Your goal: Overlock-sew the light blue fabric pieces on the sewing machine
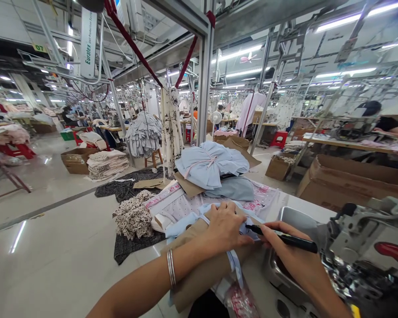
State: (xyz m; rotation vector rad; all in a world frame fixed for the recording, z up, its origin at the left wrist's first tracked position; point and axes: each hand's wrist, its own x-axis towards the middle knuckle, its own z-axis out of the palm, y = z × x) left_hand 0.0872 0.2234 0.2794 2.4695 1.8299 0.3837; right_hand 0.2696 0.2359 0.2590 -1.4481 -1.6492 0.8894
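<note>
My left hand (226, 226) is bent over a bundle of light blue fabric (182, 226) on a sheet of brown cardboard (202, 276), holding it down. Part of the fabric under the fingers is hidden. In my right hand (285, 249) is a black marker pen (293, 240), its tip touching or very close to the blue fabric beside my left thumb. A light blue strip (235, 264) hangs below my left hand. Just behind lies a tied light blue fabric bundle (214, 164) on top of other folded fabric and cardboard.
On the right stands a sewing machine (368, 247), with a metal tray (296, 216) close to my right hand. Spotted fabric (134, 216) lies left of the work. Beyond are a large cardboard box (348, 181), a metal post (204, 88) and a person at another machine.
</note>
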